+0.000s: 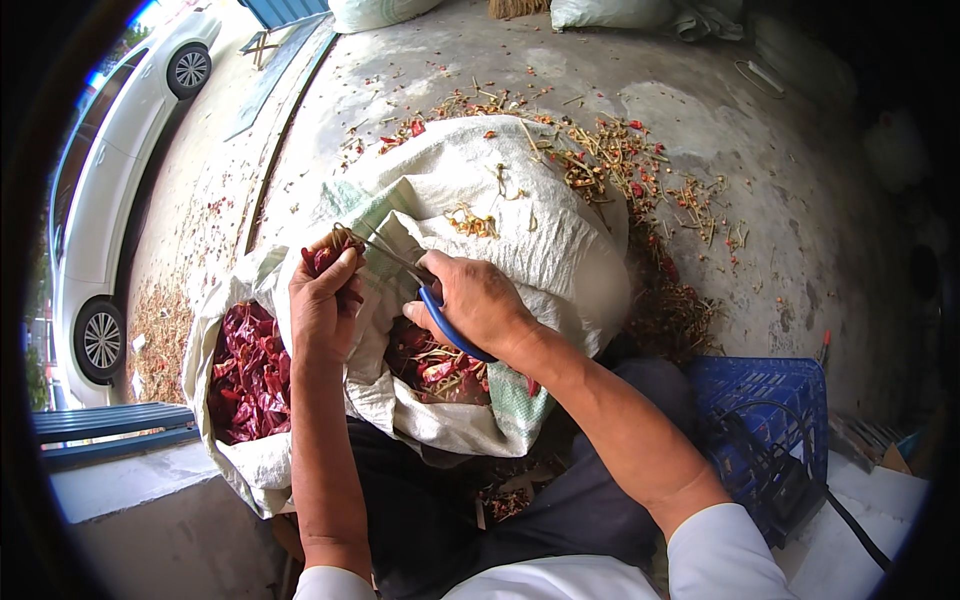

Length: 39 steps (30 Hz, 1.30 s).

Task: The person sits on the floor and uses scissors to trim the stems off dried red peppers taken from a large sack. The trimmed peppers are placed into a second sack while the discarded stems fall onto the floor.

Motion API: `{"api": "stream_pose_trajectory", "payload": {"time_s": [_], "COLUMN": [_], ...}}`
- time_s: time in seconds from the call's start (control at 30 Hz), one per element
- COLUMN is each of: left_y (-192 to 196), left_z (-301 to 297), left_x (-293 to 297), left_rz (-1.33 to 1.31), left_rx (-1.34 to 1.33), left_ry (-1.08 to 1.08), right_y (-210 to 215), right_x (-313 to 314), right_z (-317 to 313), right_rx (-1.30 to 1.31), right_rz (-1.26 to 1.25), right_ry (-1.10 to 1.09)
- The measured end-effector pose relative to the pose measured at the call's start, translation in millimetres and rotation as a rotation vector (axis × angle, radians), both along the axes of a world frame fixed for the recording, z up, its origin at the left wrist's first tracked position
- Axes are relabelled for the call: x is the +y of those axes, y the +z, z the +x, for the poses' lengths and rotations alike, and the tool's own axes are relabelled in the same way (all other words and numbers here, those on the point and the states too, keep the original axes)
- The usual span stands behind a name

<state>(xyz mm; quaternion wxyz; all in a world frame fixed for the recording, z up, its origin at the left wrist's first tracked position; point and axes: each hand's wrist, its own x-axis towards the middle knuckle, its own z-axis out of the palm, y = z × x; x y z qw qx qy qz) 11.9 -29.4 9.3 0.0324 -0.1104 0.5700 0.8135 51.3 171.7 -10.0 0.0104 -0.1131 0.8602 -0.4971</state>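
My left hand is closed around a small bunch of dried red chillies, their stems pointing up. My right hand grips a pair of scissors by its blue handles. The blades reach left to the stems; whether they are cutting cannot be made out. Below my hands, a large white woven sack opens on chillies with pale stems. Beside it on the left stands another white sack with its edge turned down, full of deep red chillies. Several cut stems lie on the larger sack's cloth.
Stems and chilli bits litter the concrete floor beyond the sacks. A blue plastic crate with a black cable stands at my right. A blue slatted bench and a white car are on the left. Filled sacks lie at the back.
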Motion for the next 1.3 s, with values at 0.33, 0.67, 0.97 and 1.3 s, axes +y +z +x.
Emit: {"api": "stream_pose_trajectory", "payload": {"time_s": [0.33,0.67,0.97,1.3], "left_y": [4.4,9.3,8.5,-3.7], "left_z": [1.8,4.1,3.6,4.7], "left_x": [5.2,11.4,14.3,21.3], "left_rz": [-0.118,-0.240,-0.339,0.015], "left_rx": [0.002,0.032,0.072,0.030], "left_ry": [-0.030,0.000,0.038,0.020], "right_y": [0.4,5.1,1.7,10.3], "right_x": [-2.9,-3.1,-3.6,-10.2], "right_z": [5.4,9.6,9.8,9.2], "right_rx": [0.141,0.125,0.178,-0.001], "right_rz": [0.207,0.249,0.254,0.050], "right_ry": [-0.063,-0.094,-0.136,-0.071]}}
